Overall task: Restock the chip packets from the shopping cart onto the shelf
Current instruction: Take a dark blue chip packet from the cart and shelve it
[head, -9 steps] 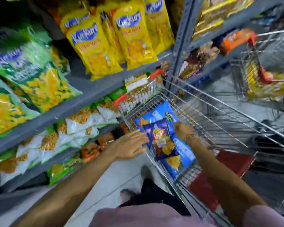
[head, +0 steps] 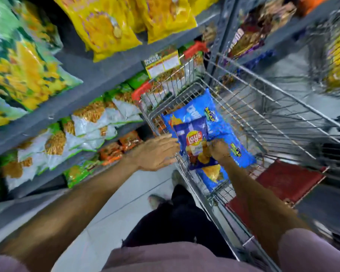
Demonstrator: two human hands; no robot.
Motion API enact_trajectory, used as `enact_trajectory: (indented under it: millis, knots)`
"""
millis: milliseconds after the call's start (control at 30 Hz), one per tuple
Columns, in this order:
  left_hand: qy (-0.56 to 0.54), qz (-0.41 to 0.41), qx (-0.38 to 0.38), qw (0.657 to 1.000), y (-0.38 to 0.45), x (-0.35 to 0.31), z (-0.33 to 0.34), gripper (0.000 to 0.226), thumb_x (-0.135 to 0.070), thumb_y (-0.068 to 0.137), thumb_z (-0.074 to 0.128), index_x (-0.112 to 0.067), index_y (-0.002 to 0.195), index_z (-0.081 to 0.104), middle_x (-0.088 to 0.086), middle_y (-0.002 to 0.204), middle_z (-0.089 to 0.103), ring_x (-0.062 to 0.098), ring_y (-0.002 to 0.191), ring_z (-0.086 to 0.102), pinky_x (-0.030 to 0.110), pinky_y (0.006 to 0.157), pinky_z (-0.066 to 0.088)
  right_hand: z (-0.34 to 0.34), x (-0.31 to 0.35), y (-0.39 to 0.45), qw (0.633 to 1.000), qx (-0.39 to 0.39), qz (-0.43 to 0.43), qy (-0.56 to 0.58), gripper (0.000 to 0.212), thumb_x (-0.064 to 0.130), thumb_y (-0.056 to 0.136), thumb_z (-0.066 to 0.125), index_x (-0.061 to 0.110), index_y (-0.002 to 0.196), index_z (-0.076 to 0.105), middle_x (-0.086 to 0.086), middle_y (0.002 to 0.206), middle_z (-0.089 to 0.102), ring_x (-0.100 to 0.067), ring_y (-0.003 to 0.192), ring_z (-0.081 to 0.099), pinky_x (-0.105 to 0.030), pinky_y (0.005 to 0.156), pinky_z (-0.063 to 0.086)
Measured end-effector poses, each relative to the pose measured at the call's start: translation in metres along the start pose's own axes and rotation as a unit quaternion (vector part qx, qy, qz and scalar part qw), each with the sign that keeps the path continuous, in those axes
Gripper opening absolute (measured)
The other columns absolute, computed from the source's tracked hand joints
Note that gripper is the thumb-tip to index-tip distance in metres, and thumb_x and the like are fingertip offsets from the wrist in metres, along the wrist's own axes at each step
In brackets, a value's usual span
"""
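A dark blue Lay's chip packet (head: pixel 192 138) lies in the wire shopping cart (head: pixel 251 107), on top of a larger bright blue chip packet (head: pixel 220 126). My right hand (head: pixel 218 150) is inside the cart, its fingers closed on the right edge of the Lay's packet. My left hand (head: pixel 157 152) hovers at the cart's left rim, fingers spread, its fingertips at the packet's left edge. The grey shelf (head: pixel 98 83) stands to the left, filled with snack bags.
Yellow bags (head: pixel 106 26) hang on the upper shelf and green-yellow bags (head: pixel 24 71) at the left. White-and-green bags (head: pixel 86 130) and orange packets (head: pixel 114 152) fill the lower rows. A second cart (head: pixel 338 61) stands at far right. A red mat (head: pixel 283 183) lies under the cart.
My right hand has moved down onto the Lay's packet and closed on it. The view has shifted closer and lower; the left hand stays at the cart's rim.
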State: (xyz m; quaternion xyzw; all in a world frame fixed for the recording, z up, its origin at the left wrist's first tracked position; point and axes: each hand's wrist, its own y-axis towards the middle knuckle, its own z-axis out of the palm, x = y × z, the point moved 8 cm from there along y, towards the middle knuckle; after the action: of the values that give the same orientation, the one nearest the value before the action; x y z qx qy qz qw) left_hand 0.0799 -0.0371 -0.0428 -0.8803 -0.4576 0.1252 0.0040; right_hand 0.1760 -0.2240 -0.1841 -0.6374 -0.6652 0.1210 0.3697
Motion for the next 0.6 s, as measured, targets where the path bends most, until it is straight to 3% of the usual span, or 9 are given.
enact_trajectory:
  millis: [100,167,233,300,333,433,600]
  knots:
    - [-0.003,0.029,-0.037,0.999,0.006,0.0,0.0,0.052,-0.041,0.096,0.032,-0.004,0.111,0.066,0.015,0.115,0.069,0.027,0.113,0.063,0.038,0.111,0.029,0.003,-0.003,0.005,0.995,-0.041,-0.001,0.094,0.053,0.029,0.091,0.059,-0.01,0.126,0.049,-0.029,0.132,0.049,-0.037,0.127,0.043,-0.039,0.104,0.029]
    - [-0.001,0.035,-0.074,0.997,0.005,-0.001,0.001,0.051,-0.041,0.095,0.034,-0.003,0.106,0.067,0.017,0.111,0.07,0.028,0.106,0.066,0.039,0.109,0.034,0.011,-0.008,0.01,0.981,-0.014,0.02,0.193,0.061,0.02,0.085,0.069,-0.01,0.13,0.042,-0.028,0.134,0.048,-0.037,0.127,0.045,-0.042,0.106,0.033]
    - [-0.004,0.041,-0.101,0.994,0.005,0.0,0.0,0.052,-0.041,0.094,0.034,-0.002,0.102,0.068,0.017,0.106,0.071,0.029,0.103,0.067,0.041,0.106,0.039,0.025,-0.012,0.014,0.965,0.055,0.055,0.251,0.066,0.01,0.082,0.071,-0.009,0.135,0.036,-0.027,0.139,0.047,-0.037,0.126,0.048,-0.04,0.098,0.042]
    - [-0.007,0.04,-0.106,0.994,0.006,0.0,-0.005,0.054,-0.041,0.095,0.031,-0.003,0.1,0.069,0.016,0.102,0.072,0.028,0.101,0.068,0.042,0.104,0.042,0.031,-0.013,0.018,0.967,0.103,0.071,0.223,0.068,0.009,0.083,0.069,-0.005,0.139,0.035,-0.023,0.143,0.044,-0.036,0.127,0.048,-0.027,0.081,0.048]
    - [-0.002,0.038,-0.096,0.995,0.006,-0.002,-0.008,0.056,-0.041,0.096,0.028,-0.004,0.101,0.069,0.015,0.101,0.073,0.028,0.102,0.068,0.043,0.105,0.043,0.033,-0.013,0.019,0.965,0.115,0.071,0.224,0.072,0.011,0.082,0.071,-0.003,0.141,0.033,-0.02,0.145,0.042,-0.036,0.128,0.046,-0.023,0.081,0.05]
    - [0.019,0.034,-0.089,0.995,0.006,-0.005,-0.007,0.062,-0.042,0.098,0.021,-0.005,0.101,0.071,0.012,0.101,0.074,0.027,0.104,0.068,0.044,0.104,0.041,0.034,-0.013,0.022,0.961,0.129,0.058,0.237,0.09,0.019,0.074,0.08,0.003,0.145,0.027,-0.016,0.147,0.04,-0.036,0.133,0.041,-0.042,0.107,0.041]
    - [0.029,0.039,-0.113,0.992,0.005,-0.005,-0.009,0.064,-0.042,0.099,0.02,-0.004,0.101,0.071,0.013,0.102,0.074,0.028,0.103,0.068,0.046,0.102,0.044,0.036,-0.014,0.022,0.957,0.127,0.039,0.256,0.075,0.02,0.07,0.083,0.003,0.133,0.047,-0.014,0.132,0.057,-0.033,0.121,0.054,-0.046,0.103,0.046]
